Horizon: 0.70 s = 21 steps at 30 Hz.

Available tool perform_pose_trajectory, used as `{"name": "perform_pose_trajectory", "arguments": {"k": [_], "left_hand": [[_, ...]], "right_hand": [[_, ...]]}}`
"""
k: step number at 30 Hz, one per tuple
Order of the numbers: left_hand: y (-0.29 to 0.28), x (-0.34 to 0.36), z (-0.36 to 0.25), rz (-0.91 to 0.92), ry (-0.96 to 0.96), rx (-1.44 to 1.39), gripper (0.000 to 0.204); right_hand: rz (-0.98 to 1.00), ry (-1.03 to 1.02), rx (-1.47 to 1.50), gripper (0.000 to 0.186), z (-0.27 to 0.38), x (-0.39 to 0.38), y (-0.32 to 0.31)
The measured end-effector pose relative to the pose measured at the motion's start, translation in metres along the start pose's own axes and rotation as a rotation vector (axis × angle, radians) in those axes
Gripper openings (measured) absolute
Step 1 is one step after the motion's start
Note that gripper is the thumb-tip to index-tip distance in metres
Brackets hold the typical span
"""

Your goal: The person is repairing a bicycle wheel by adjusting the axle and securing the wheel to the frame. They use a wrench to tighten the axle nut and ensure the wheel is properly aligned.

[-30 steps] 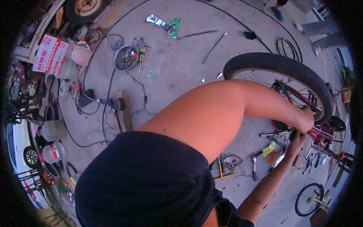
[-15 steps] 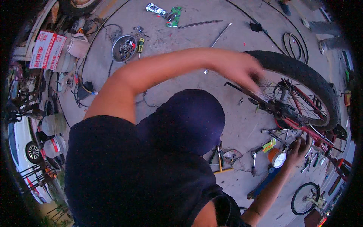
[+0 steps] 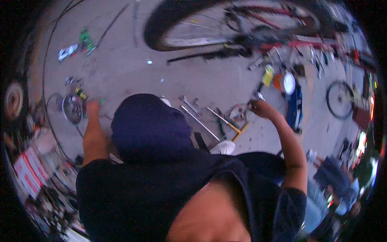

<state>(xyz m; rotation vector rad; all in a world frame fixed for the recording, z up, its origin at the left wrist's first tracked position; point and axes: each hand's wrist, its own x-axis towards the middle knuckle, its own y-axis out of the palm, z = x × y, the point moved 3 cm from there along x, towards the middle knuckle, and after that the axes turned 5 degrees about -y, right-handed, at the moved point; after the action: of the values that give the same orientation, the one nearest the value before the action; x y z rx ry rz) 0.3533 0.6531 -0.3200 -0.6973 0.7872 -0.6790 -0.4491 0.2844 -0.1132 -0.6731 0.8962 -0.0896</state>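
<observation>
My left hand [image 3: 92, 106] is low beside a metal bowl [image 3: 72, 109] of small parts, close to a yellow-and-black screwdriver [image 3: 81, 94]. Blur and the angle hide its fingers. To the right, my right hand [image 3: 262, 109] is curled closed above the floor, at the edge of a wire tangle [image 3: 238, 113]. Whatever its fingers hold, if anything, does not show. Just beyond that hand lies a wrench [image 3: 261, 96]. A bicycle with a fat black tyre [image 3: 155, 30] and red frame lies at the far side, apart from both hands.
A yellow T-shaped tool [image 3: 240, 131] and a long metal rod [image 3: 200, 123] lie on the floor before me. Right of them stand an orange tub [image 3: 288, 83] with a white top and a blue tool [image 3: 297, 107]. A person [image 3: 334, 175] is at the right.
My left hand has left the bicycle wheel and swung left to the metal bowl. My right hand has come back from beside the frame toward the wire tangle. The view has turned.
</observation>
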Motion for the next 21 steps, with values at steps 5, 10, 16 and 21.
{"name": "perform_pose_trajectory", "arguments": {"k": [5, 10, 16, 21], "left_hand": [[-0.059, -0.015, 0.037, -0.104, -0.104, -0.238, 0.021], [-0.260, -0.078, 0.013, 0.121, -0.168, -0.808, 0.032], [-0.421, -0.102, -0.196, 0.875, 0.381, -1.239, 0.027], [-0.441, -0.108, -0.310, 1.165, 0.694, -1.415, 0.027]], "right_hand": [[-0.031, -0.023, -0.233, 0.030, 0.012, -0.008, -0.013], [-0.247, -0.253, -0.244, 0.030, 0.067, 0.007, -0.039], [-0.784, -0.693, -0.189, 0.066, 0.134, 0.061, -0.025], [-0.344, -0.593, 0.213, 0.059, 0.121, 0.054, 0.008]]}}
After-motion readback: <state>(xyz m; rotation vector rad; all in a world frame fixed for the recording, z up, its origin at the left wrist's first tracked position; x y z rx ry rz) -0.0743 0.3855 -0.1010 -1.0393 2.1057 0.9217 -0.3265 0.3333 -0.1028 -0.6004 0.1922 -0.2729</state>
